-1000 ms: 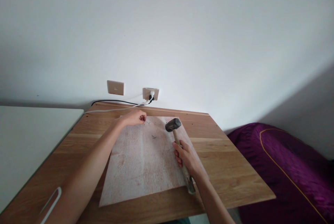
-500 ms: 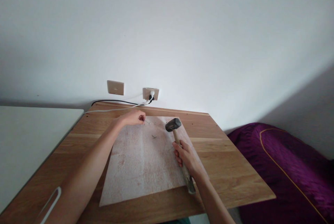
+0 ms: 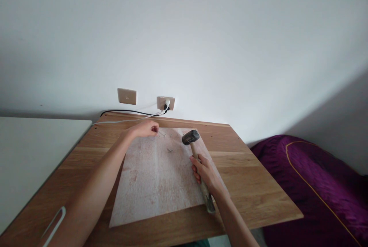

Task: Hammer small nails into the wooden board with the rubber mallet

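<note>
My left hand is closed in a pinch at the far left part of a pale, whitish wooden board. A thin nail shows right beside its fingertips; what the fingers hold, if anything, is hidden. My right hand is wrapped around the wooden handle of a hammer. Its dark, blocky head is over the board's far right part, and the handle's end reaches past the near edge. A few small nails lie together on the board between the hands.
The board lies on a brown wooden table against a white wall. Cables run along the back to a wall socket. A white surface adjoins at left; purple fabric bulges at right, beyond the table's edge.
My left hand has drawn slightly left, and a little more of the nail beside its fingertips shows. My right hand and the hammer have stayed nearly still.
</note>
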`<state>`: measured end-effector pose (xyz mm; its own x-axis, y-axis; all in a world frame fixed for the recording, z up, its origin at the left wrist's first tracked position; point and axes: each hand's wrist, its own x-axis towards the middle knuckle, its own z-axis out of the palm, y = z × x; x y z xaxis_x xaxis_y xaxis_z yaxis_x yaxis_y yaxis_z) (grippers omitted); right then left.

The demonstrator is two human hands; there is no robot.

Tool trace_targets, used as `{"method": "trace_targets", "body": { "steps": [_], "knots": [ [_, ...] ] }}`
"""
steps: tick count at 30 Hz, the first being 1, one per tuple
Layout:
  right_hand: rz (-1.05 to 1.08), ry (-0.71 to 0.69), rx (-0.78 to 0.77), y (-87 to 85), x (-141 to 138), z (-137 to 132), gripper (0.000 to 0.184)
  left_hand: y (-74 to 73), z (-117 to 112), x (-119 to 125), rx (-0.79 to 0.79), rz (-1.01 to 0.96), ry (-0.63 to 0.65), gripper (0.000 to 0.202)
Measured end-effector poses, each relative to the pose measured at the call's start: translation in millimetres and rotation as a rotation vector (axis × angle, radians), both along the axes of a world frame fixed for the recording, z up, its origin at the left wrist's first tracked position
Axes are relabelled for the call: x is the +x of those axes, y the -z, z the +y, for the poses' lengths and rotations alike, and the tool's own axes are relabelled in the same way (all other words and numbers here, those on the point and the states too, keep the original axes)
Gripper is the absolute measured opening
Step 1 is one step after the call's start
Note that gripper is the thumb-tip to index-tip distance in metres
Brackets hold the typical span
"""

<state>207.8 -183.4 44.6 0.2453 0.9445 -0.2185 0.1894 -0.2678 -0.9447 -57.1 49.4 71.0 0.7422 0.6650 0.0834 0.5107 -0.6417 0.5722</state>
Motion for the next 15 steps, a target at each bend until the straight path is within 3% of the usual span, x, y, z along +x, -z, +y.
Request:
{"method": "trace_targets", "body": {
  "steps": [15],
  "knots": [
    [0.001, -0.012, 0.028, -0.8, -1.5, -0.3, 0.035, 0.1, -4.0, 9.0, 0.016, -0.038, -0.006, 0.010]
  ]
}}
